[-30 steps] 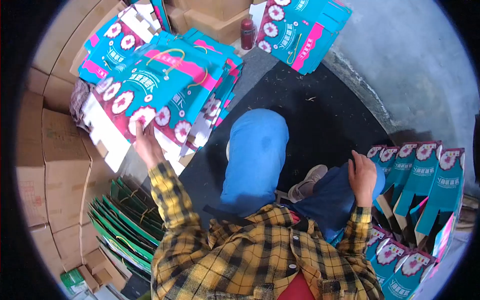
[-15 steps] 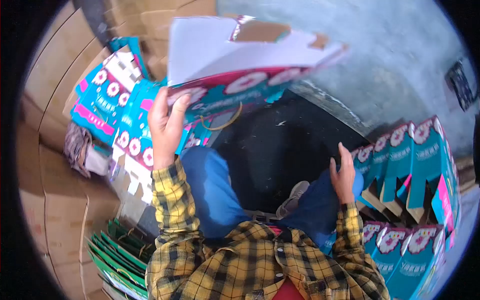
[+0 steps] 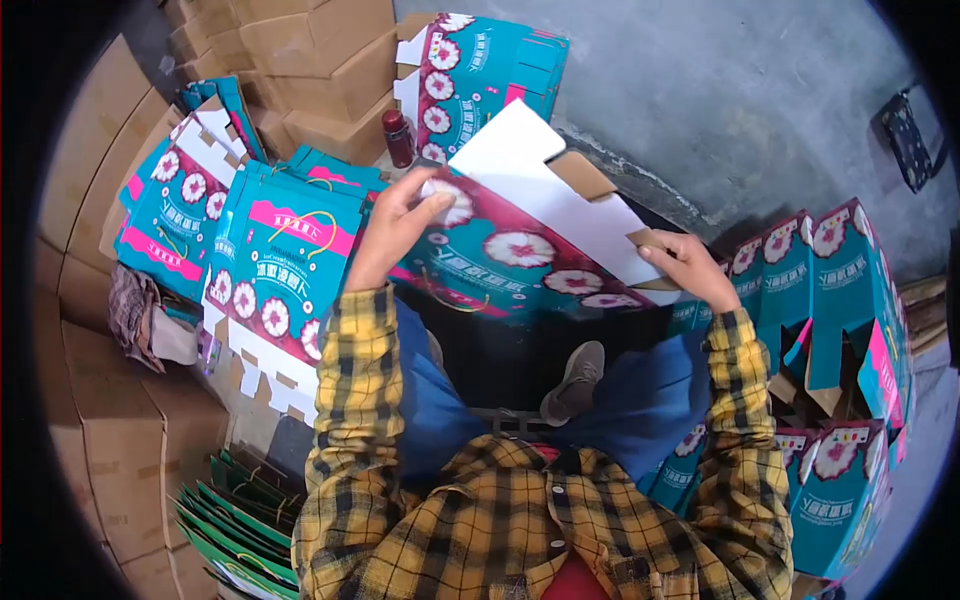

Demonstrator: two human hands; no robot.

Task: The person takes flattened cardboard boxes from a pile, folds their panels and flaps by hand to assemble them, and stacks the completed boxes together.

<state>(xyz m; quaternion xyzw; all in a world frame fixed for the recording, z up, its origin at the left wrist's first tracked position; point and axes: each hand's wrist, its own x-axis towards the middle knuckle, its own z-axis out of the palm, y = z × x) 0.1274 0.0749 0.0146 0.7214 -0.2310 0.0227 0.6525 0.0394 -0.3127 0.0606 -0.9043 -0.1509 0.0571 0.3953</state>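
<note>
Before my knees I hold up a teal and maroon cardboard gift box [image 3: 500, 245] with a rope handle, its white inner flaps turned upward. My left hand [image 3: 395, 225] is closed on its left end, thumb over the printed face. At the opposite end, my right hand [image 3: 690, 268] grips the edge by a brown notched flap. Left of my left hand lies a pile of flat boxes [image 3: 295, 235] with the same print. To the right of my right hand stand several opened boxes [image 3: 800, 270], in upright rows.
Brown cartons [image 3: 300, 50] stack up at the back left and along the left side. A dark red flask [image 3: 398, 138] stands beside more printed boxes [image 3: 500, 70]. Green folded bags [image 3: 235, 530] lie at lower left. A dark patterned pouch [image 3: 908, 140] rests on the floor far right.
My right hand has come up from my right knee and taken hold of the box's right end. The box has moved lower and nearer, now tilted down to the right.
</note>
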